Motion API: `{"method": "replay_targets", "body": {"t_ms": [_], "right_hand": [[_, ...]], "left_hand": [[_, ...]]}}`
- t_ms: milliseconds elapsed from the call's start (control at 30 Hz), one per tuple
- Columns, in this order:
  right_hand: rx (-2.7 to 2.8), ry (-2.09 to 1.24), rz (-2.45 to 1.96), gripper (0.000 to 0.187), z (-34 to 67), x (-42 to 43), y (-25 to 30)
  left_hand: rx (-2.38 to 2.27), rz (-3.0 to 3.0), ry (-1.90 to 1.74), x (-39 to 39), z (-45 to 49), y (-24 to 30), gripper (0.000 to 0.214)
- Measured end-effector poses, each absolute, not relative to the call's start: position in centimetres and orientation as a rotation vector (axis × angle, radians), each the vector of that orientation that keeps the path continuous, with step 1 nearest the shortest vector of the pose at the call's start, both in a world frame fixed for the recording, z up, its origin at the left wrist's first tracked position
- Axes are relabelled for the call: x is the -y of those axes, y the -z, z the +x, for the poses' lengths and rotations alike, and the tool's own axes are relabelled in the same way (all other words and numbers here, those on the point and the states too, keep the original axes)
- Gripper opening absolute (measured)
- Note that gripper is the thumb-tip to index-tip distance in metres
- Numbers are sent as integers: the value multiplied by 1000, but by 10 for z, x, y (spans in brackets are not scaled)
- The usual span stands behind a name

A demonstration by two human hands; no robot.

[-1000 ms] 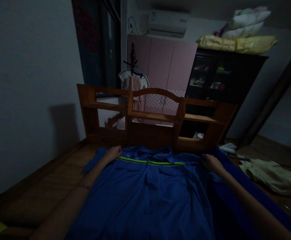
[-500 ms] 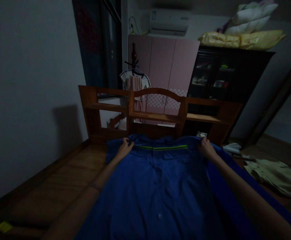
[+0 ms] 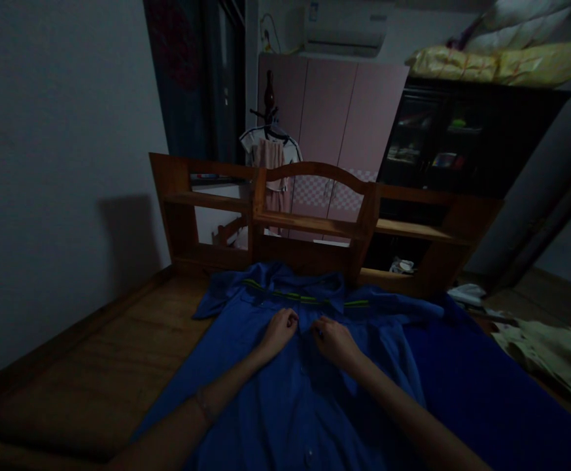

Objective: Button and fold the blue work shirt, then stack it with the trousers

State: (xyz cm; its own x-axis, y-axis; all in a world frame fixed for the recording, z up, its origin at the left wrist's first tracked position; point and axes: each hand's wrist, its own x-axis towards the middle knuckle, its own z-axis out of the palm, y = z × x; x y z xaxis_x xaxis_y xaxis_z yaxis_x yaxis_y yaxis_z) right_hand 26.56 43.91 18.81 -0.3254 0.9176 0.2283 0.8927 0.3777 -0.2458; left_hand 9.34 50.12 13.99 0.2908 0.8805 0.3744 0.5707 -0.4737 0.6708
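Note:
A blue button-front shirt (image 3: 265, 366) with short sleeves lies spread out, front side up, its collar toward the wooden headboard. Yellow-green stripes with a dark line cross its chest. My left hand (image 3: 282, 327) is closed at the middle of the shirt front, below the stripe, fingers curled in on the cloth. Close beside it on the right, my right hand (image 3: 333, 339) is also closed, pinching the cloth near the button placket. The fingertips of both hands are partly hidden. A white button (image 3: 309, 456) shows low on the placket.
The shirt rests partly on wooden boards (image 3: 138, 347) and partly on a bright blue cloth (image 3: 466, 379) at right. Behind stands the wooden headboard (image 3: 314, 226) with shelves. Light-coloured fabric (image 3: 550, 353) lies on the floor at far right. A white wall (image 3: 69, 163) borders the left.
Both hands have left the shirt's shoulders and come together at the middle of its front. The shirt's upper part has dropped flat, with its sleeves spreading out. The view has shifted slightly.

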Motion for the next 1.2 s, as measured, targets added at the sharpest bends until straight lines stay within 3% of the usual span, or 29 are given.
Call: {"method": "replay_targets", "body": {"t_ms": [233,800,933,1200], "right_hand": [[2156,-304,-1392,17,281,-455,-152],[2217,-152,-1474,28,267,-449,-147],[2060,-287,-1361,32,264,-450,-142],[1817,-459,-1177,22,264,-451,-150]], "left_hand": [[-1279,2156,-1018,-506,92,-129,17],[-1208,2092,-927,-515,91,-126,20],[-1185,1996,-933,-514,87,-128,15],[-1127,1894,-988,-495,100,-142,14]]}}
